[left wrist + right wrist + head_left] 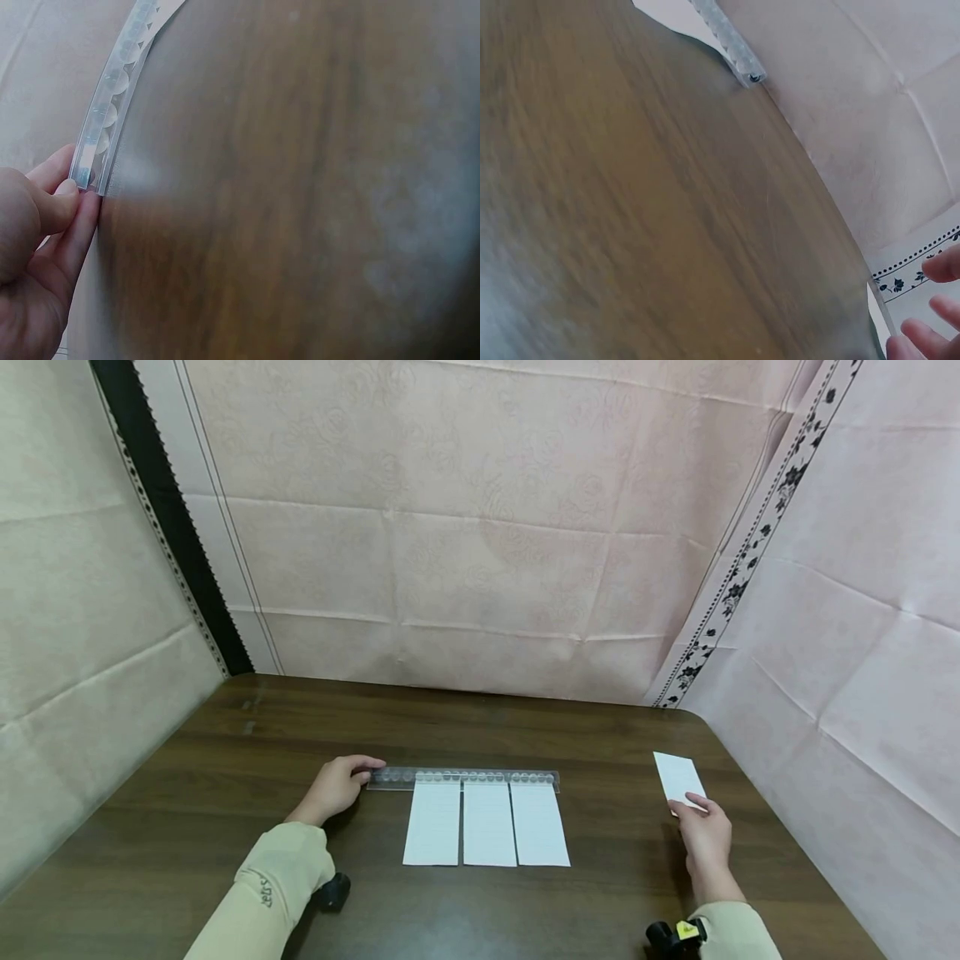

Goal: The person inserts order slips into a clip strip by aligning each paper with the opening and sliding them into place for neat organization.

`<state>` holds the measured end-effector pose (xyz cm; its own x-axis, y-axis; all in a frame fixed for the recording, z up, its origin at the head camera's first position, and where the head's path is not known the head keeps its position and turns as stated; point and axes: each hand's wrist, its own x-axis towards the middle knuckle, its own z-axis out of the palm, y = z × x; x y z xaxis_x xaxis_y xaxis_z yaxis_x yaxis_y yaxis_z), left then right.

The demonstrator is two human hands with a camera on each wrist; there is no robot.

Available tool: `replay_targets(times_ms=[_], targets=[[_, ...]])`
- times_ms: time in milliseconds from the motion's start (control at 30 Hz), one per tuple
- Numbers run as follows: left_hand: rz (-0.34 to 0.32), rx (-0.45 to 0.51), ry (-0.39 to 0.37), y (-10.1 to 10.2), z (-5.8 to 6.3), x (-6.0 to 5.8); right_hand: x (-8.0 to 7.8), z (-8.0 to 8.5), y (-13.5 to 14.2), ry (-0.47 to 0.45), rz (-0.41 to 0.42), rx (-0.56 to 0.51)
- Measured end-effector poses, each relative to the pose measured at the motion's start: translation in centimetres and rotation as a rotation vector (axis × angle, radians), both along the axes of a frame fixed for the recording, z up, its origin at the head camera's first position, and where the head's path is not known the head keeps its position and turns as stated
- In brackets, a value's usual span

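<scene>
A clear plastic ticket rail [465, 776] with a row of round pieces inside lies on the table. My left hand [339, 787] pinches its left end; the left wrist view shows the thumb on the end of the rail [111, 112] and fingers beneath. Three white paper slips [490, 824] lie side by side, their top edges under the rail. Well off to the right, my right hand [705, 835] holds another white slip [677, 775] by its near edge. Only a thin edge of that slip [877, 321] shows in the right wrist view, beside the fingers.
The brown wooden table [375, 910] has a rounded far right corner. Pale cloth [480, 527] hangs behind it and along both sides. A black band [180, 527] runs down the cloth at the left, and a black floral border [738, 585] at the right.
</scene>
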<state>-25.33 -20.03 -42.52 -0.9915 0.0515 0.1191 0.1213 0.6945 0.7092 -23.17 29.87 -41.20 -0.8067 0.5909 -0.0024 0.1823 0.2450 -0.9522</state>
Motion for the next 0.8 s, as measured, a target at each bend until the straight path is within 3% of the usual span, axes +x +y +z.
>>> replay_targets(times_ms=[567,800], targets=[[0.010,0.015,-0.006,0.1,0.1,0.2,-1.5,0.2,1.6,-0.112,0.029,0.353],[0.006,0.016,0.007,0.0,0.0,0.3,-2.4,-0.1,1.8,-0.148,0.025,0.424]])
